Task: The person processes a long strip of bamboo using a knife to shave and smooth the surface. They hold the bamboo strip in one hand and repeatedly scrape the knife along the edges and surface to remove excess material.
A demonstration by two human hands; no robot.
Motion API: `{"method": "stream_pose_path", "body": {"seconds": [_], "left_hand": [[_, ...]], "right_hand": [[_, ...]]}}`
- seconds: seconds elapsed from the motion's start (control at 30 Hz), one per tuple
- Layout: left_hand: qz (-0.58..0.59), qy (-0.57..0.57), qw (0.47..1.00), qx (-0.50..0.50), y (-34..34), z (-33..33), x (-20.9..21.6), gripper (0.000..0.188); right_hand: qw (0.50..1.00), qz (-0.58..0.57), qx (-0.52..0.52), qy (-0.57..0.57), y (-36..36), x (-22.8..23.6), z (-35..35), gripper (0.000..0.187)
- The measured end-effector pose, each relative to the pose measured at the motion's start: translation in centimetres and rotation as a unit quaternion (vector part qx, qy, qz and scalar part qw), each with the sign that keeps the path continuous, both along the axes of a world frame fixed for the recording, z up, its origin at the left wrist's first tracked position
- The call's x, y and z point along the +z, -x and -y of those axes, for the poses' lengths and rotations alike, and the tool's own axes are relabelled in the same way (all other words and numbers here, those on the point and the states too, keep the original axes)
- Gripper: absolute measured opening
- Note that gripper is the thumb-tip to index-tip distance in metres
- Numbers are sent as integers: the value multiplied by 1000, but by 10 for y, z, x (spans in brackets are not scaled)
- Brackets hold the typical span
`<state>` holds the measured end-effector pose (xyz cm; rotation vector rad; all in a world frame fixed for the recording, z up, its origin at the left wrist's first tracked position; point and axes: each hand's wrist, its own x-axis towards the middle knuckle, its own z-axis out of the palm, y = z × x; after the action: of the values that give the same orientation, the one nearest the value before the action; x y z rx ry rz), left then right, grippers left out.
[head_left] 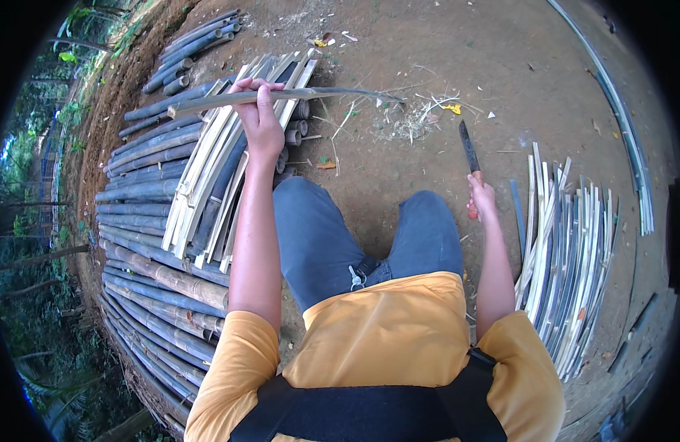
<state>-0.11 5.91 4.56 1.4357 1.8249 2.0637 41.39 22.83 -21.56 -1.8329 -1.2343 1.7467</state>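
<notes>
My left hand is closed around a long split bamboo strip, held up over a pile of pale split strips. The strip's far end reaches rightward above the dirt, toward a scatter of shavings. On the right, my right hand grips the reddish-brown handle of a machete. Its dark blade points forward, apart from the strip. Beside my right forearm lies a bundle of split bamboo strips on the ground.
Stacked whole bamboo poles fill the left side, under the pale strips. Several shorter poles lie at the far left. Long thin strips curve along the right edge. Yellow leaves lie on the bare dirt ground.
</notes>
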Motion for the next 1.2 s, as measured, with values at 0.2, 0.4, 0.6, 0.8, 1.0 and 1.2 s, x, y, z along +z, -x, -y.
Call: {"method": "stream_pose_path", "body": {"seconds": [0.2,0.4,0.6,0.8,1.0,1.2], "left_hand": [[20,-1,1000,19,4,-1,-3,22],[-22,29,995,91,-11,-1,-1,24],[42,2,996,73,-20,5,-4,28],[18,38,993,112,-31,13,-7,31],[23,12,991,134,-41,10,-9,34],[51,24,989,139,-48,10,-7,32]], "right_hand": [[974,-190,-11,-120,70,69,41,27],[964,-143,86,-205,136,115,81,24],[939,-165,135,-269,182,175,129,38],[909,-141,176,-351,201,184,161,39],[915,-106,159,-356,225,163,148,34],[910,-100,174,-364,222,156,140,35]]}}
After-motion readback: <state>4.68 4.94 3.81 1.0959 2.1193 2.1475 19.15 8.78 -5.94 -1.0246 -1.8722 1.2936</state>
